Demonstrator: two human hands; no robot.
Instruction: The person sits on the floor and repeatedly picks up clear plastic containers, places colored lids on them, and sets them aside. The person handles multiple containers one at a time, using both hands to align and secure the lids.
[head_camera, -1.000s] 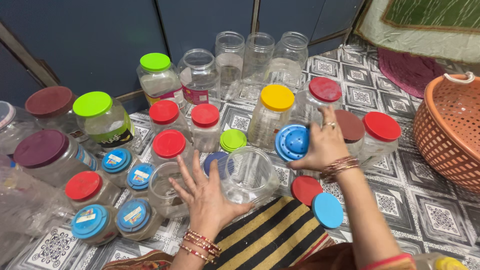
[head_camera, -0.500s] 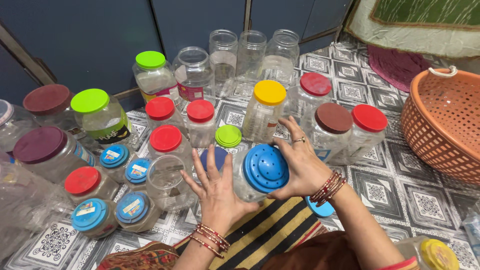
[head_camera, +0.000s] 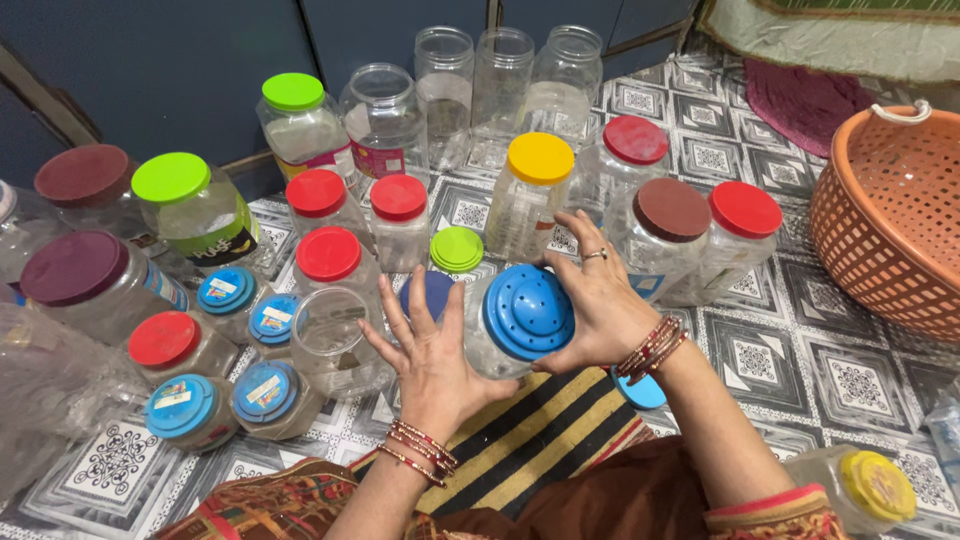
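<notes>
Your right hand (head_camera: 600, 305) cups the blue lid (head_camera: 528, 312), fingers curled round its far rim, pressing it onto the mouth of a clear jar (head_camera: 490, 345). The jar lies tilted, mouth toward you, its long axis running away toward the yellow-lidded jar (head_camera: 530, 195). Your left hand (head_camera: 432, 355) is spread flat against the jar's left side, bracing rather than gripping. The jar looks empty. Left of it stands an open, lidless jar (head_camera: 335, 335), also empty. An orange basket (head_camera: 890, 220) sits well off to the right.

Patterned tile floor (head_camera: 760, 350), dark blue cabinet doors (head_camera: 150, 70) behind
</notes>
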